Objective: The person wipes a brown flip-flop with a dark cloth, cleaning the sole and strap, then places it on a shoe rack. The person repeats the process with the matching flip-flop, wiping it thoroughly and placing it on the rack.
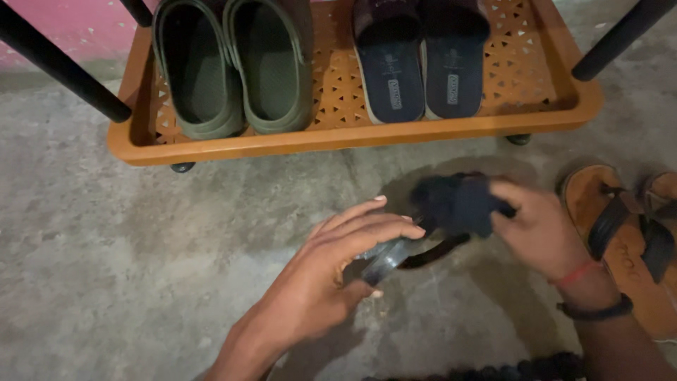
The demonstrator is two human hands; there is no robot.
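My left hand (331,264) grips a dark, shiny sandal (395,255) by its near end, holding it just above the concrete floor. My right hand (539,229) presses a bunched dark blue cloth (458,201) against the sandal's far end. Most of the sandal is hidden behind the cloth and my fingers. A red thread and a dark band sit on my right wrist.
An orange plastic shoe rack shelf (352,137) stands ahead, holding a pair of green clogs (236,67) and a pair of dark blue slides (419,60). Two brown sandals with black straps (620,226) lie at the right. Black rack legs (60,63) cross the upper corners.
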